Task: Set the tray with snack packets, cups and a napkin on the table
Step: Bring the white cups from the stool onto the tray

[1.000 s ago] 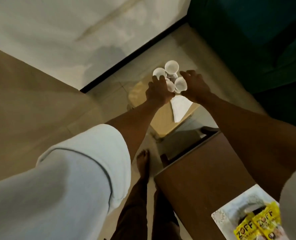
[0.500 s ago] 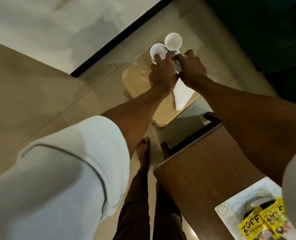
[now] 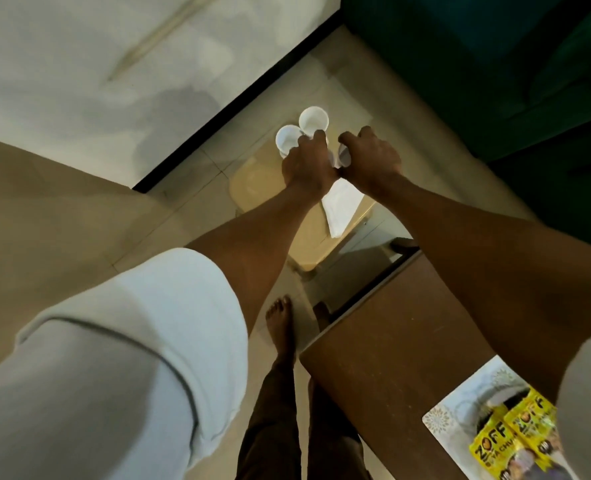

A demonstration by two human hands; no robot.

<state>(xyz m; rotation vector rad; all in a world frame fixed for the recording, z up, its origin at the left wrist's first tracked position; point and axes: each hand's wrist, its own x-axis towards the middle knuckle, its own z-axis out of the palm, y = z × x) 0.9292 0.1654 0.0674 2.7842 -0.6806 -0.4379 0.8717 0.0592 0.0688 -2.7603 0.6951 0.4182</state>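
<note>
Both arms reach forward over a cream stool (image 3: 252,183). My left hand (image 3: 309,164) grips white paper cups; two of them (image 3: 289,138) (image 3: 313,120) show beyond its fingers. My right hand (image 3: 370,157) curls round another white cup (image 3: 342,157), mostly hidden. A folded white napkin (image 3: 341,209) lies on the stool below my wrists. At the lower right, a patterned white tray (image 3: 460,407) sits on the brown table (image 3: 401,327) and holds two yellow snack packets (image 3: 515,441), partly cut off by my right sleeve.
A dark green sofa (image 3: 495,64) fills the upper right. A white wall with a black skirting strip (image 3: 238,98) runs behind the stool. My bare feet (image 3: 280,323) stand on beige floor tiles beside the table's corner.
The view has shifted a little. Both hands stay closed round the cups above the stool, and the cups sit slightly lower in view than half a second ago.
</note>
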